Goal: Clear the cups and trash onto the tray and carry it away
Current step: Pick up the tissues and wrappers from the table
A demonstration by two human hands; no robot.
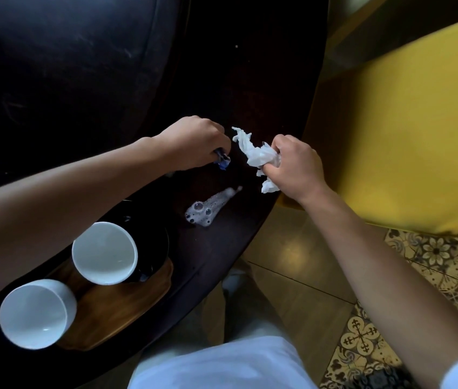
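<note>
Two white cups stand on a wooden tray [127,307] at the lower left: one cup [105,252] sits on a black saucer [157,237], the other cup [37,313] is nearer to me. My left hand [194,143] is closed on a small blue wrapper [222,160] just above the dark table [222,80]. To its right, my right hand [295,167] grips a crumpled white tissue [253,153], also over the table near its right edge.
A patch of white foam [211,207] lies on the table between the hands and the tray. A yellow chair [407,136] stands close to the table's right edge. Patterned floor tiles [390,318] show at the lower right.
</note>
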